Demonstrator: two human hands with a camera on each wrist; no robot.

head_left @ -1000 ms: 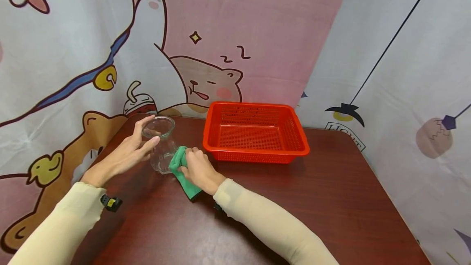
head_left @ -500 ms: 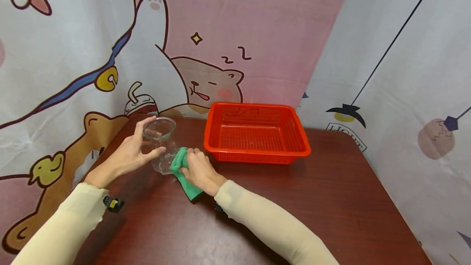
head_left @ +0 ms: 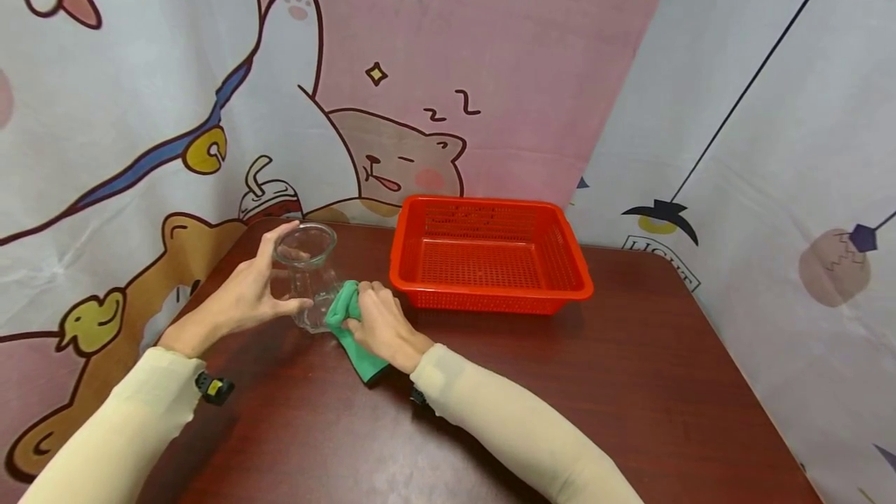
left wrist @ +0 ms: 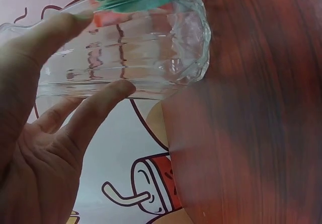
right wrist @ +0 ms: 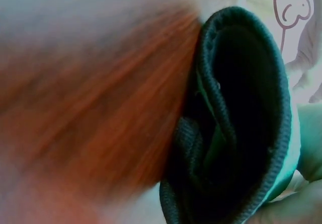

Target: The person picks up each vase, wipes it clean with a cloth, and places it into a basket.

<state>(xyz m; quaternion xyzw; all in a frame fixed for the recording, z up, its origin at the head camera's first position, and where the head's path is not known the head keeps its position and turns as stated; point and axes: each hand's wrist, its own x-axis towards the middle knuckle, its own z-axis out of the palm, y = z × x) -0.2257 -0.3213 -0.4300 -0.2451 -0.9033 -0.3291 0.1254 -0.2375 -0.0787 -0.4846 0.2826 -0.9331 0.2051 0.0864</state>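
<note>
A clear glass vase (head_left: 315, 286) with a wide rim and ribbed sides stands about upright at the table's left. My left hand (head_left: 241, 294) holds it, thumb across the near side and fingers on the far side. In the left wrist view, the thumb and fingers lie on opposite sides of the glass (left wrist: 151, 48). My right hand (head_left: 385, 325) grips a bunched green cloth (head_left: 343, 306) against the vase's lower right side. A loose end of that cloth hangs toward the table. In the right wrist view, the cloth's dark folded edge (right wrist: 246, 108) fills the middle.
A red perforated plastic basket (head_left: 483, 298) sits at the back of the dark brown wooden table (head_left: 595, 395), right of the vase. Curtains with cartoon prints (head_left: 525, 61) hang behind and beside the table.
My left thumb has slid down from near the vase's rim to its lower body. The right hand and cloth stay in nearly the same place at the vase's side.
</note>
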